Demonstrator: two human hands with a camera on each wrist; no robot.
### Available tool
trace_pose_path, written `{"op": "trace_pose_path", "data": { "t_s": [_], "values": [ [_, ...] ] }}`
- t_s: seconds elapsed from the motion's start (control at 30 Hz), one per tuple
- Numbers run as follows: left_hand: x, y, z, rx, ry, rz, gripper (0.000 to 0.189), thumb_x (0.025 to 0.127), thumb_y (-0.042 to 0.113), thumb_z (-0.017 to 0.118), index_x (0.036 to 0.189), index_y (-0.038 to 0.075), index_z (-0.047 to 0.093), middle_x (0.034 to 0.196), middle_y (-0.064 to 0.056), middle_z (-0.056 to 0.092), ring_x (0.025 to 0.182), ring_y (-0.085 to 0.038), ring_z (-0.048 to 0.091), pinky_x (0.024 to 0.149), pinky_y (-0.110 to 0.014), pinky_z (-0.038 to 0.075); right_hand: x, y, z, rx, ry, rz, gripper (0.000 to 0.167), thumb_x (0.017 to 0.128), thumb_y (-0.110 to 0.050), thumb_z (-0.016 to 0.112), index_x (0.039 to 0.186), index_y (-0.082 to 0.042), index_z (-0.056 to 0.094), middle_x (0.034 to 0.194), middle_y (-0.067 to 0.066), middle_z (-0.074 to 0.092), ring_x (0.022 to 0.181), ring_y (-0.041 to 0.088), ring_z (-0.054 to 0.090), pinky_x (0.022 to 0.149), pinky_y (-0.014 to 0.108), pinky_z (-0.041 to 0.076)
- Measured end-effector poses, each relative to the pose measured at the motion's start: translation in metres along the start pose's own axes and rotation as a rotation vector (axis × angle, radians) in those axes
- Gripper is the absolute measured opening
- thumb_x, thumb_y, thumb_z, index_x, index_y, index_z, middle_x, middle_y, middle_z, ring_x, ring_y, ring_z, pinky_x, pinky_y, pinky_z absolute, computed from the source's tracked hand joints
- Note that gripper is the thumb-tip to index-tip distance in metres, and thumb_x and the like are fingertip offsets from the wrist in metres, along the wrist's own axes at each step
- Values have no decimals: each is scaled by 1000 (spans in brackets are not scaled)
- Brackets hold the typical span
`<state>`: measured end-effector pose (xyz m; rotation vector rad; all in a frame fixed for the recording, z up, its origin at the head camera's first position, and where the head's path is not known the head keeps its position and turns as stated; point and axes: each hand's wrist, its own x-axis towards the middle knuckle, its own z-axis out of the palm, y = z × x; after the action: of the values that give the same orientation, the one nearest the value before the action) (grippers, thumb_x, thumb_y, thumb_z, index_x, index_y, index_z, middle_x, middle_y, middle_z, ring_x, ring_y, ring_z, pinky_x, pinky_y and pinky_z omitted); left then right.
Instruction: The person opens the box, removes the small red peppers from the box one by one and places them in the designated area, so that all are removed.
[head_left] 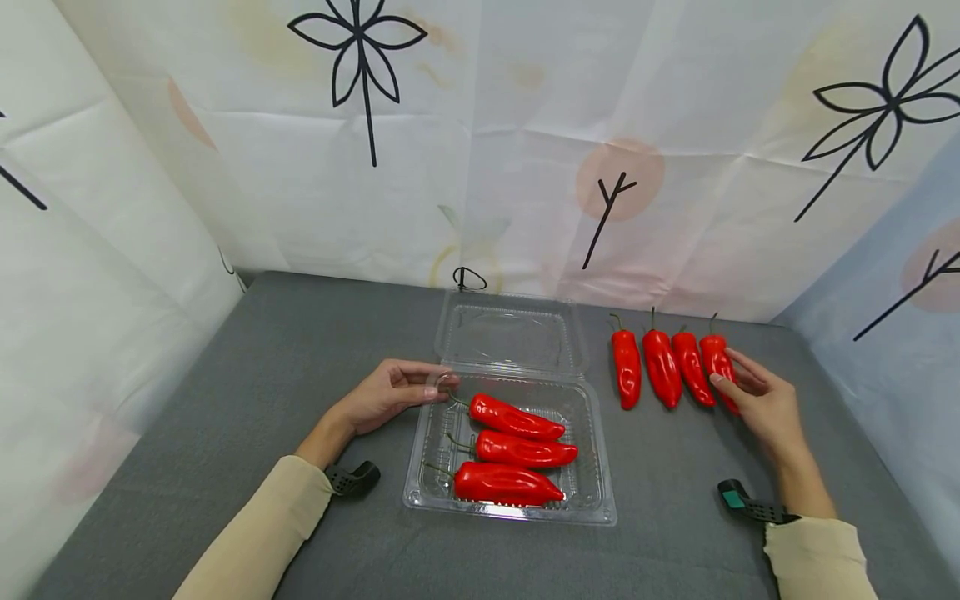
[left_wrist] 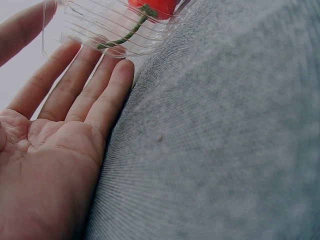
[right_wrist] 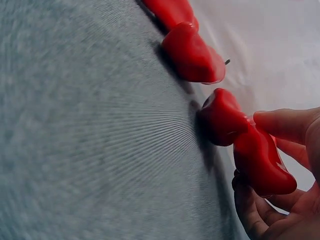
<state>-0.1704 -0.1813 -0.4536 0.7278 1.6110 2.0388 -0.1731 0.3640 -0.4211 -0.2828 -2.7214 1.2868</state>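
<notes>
A clear plastic clamshell container (head_left: 600, 467) lies with its lid (head_left: 510, 337) folded back, and three red peppers (head_left: 517, 421) with green stems rest inside it in a stack of rows. My left hand (head_left: 393, 392) holds the container at its far left corner, thumb over the rim. In the left wrist view its fingers (left_wrist: 75, 90) stretch against the outside of the ribbed wall. My right hand (head_left: 761, 400) pinches the rightmost loose red pepper (right_wrist: 260, 160) between thumb and fingers. Right beside that one lies another red pepper (right_wrist: 220, 117).
Two more loose red peppers, a left one (head_left: 627, 369) and its neighbour (head_left: 662, 367), lie in the row right of the container. Grey cloth (head_left: 300, 333) covers the table. A patterned white curtain (head_left: 525, 167) stands along the back and sides.
</notes>
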Motion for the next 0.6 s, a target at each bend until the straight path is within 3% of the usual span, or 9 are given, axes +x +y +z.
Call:
{"op": "trace_pose_path", "data": {
  "t_s": [0.23, 0.6],
  "values": [
    [-1, 3, 2, -2, 18, -12, 45, 98, 4, 66, 138, -13, 53, 135, -25, 61, 126, -27, 61, 107, -42, 48, 4, 5, 6, 22, -5, 12, 66, 100, -36, 64, 156, -8, 39, 148, 35, 44, 129, 51, 46, 65, 2, 44],
    [-1, 2, 2, 4, 27, -18, 47, 97, 4, 66, 138, -15, 51, 136, -28, 59, 127, -27, 60, 107, -41, 48, 6, 6, 8, -9, 11, 7, 65, 101, -36, 62, 155, -7, 40, 150, 34, 42, 133, 51, 42, 65, 2, 38]
  ]
}}
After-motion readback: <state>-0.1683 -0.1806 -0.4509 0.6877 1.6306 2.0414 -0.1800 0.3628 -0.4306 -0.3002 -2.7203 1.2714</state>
